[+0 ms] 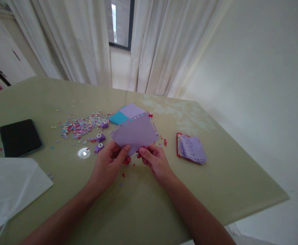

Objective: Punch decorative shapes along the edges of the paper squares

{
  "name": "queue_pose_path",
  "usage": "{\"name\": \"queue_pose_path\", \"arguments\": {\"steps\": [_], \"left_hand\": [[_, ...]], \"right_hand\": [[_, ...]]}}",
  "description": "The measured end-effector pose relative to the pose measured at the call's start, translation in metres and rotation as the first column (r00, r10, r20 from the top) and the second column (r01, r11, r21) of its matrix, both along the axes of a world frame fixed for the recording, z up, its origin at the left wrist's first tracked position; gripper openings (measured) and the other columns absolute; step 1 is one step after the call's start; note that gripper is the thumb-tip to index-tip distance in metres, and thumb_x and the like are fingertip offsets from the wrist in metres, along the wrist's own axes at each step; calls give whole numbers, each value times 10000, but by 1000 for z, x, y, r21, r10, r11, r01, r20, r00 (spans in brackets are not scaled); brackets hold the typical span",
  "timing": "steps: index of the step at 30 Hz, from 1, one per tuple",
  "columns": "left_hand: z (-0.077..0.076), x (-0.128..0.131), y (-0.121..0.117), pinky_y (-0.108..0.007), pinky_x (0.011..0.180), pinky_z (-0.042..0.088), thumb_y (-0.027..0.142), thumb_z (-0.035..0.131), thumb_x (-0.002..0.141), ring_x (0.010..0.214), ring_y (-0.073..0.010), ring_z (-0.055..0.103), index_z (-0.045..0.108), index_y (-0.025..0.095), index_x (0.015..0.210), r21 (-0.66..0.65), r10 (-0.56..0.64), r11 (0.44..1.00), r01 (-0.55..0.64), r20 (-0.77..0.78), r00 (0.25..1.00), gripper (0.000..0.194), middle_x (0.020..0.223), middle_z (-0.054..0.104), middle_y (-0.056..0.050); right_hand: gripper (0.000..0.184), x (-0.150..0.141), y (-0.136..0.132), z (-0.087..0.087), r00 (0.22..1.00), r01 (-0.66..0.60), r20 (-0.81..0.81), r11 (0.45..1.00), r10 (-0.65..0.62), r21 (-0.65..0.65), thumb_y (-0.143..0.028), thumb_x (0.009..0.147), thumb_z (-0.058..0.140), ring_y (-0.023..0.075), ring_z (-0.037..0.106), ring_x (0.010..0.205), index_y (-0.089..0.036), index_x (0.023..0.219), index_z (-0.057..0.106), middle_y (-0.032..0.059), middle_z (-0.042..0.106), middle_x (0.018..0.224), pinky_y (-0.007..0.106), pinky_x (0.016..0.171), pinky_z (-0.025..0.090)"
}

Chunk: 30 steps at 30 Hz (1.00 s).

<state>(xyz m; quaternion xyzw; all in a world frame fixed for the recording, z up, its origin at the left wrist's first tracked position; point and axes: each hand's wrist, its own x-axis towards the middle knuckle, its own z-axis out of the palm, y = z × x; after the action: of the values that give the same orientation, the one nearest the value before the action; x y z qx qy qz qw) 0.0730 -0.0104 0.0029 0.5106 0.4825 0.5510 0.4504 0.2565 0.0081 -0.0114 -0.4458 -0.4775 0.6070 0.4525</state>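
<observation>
My left hand [110,160] is closed on the near left edge of a sheet of purple paper [136,134], thumb on top. Small holes are punched along the sheet's far and right edges. My right hand [155,160] pinches a small red craft punch [142,148] at the paper's near edge, though the fingers cover most of it. Red bits [123,175] lie on the table below the hands. Just behind the held sheet is a stack of blue and purple paper [119,116].
Left of my hands stand purple craft punches [100,137], beside a pile of coloured confetti [84,125] and a round shiny disc [84,153]. A black tablet [21,137] and white sheet [13,187] lie further left. Punched red and purple papers [192,148] are stacked at right.
</observation>
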Motion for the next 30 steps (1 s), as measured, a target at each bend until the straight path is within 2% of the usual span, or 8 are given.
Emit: {"name": "queue_pose_path", "arguments": {"steps": [7, 19, 25, 30], "left_hand": [[-1, 0, 1, -269, 519, 537, 440, 769, 942, 563, -195, 718, 633, 246, 898, -4, 8, 1000, -9, -15, 1000, 241, 659, 741, 14], [0, 0, -1, -259, 536, 544, 421, 752, 951, 573, -180, 709, 645, 243, 931, -9, -3, 1000, 3, -2, 1000, 209, 654, 721, 34], [6, 0, -1, -246, 497, 521, 409, 761, 942, 540, -174, 700, 624, 243, 911, -1, 8, 1000, -8, 34, 999, 218, 655, 736, 26], [9, -1, 2, -241, 492, 526, 415, 776, 924, 516, -164, 687, 629, 237, 900, -3, 29, 1000, -29, 80, 996, 233, 624, 714, 37]], "right_hand": [[507, -1, 0, 1, 1000, 2, -10, 1000, -2, 16, -681, 764, 907, 121, 402, 565, -199, 730, 752, -15, 588, 622, 302, 556, 271], [548, -3, -2, 3, 1000, 17, 13, 1000, -17, 11, -694, 727, 928, 109, 370, 558, -187, 695, 724, -41, 508, 584, 293, 546, 236], [516, -2, -2, 0, 1000, -10, -29, 1000, 11, 19, -658, 738, 945, 116, 460, 585, -184, 745, 742, -21, 599, 633, 281, 565, 302], [456, 2, -1, 0, 992, -102, -73, 995, 103, 22, -612, 764, 952, 118, 496, 615, -192, 884, 822, 11, 698, 752, 278, 590, 367]]}}
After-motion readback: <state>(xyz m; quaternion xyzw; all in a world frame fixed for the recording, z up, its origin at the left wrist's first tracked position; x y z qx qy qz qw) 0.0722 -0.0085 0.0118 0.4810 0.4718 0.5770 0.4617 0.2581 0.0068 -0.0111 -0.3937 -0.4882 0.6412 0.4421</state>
